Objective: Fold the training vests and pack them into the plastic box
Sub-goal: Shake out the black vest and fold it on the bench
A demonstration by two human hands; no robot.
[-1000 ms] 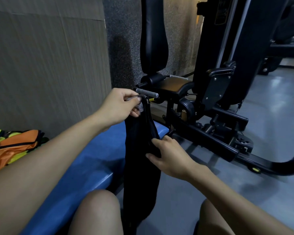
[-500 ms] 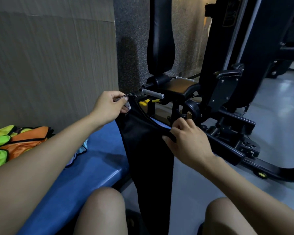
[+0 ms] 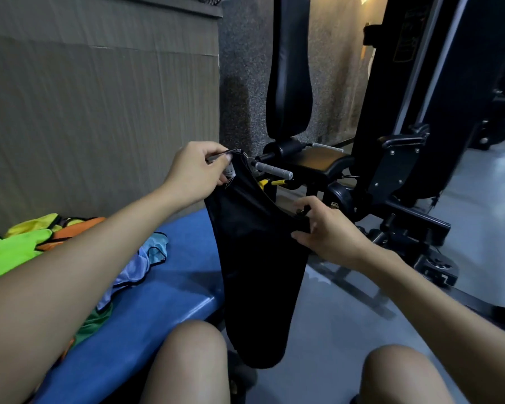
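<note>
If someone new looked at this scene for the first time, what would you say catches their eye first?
First, the black fabric training vest hanging at centre, pinched at its top by the left hand and gripped at its edge by the right hand. Next, the heap of bright green, orange and pale blue vests on the blue padded bench at the left. Behind stands a black gym machine with a tall upright back pad.

Blue bench (image 3: 169, 298), coloured vests (image 3: 15, 252) heaped on it
</note>
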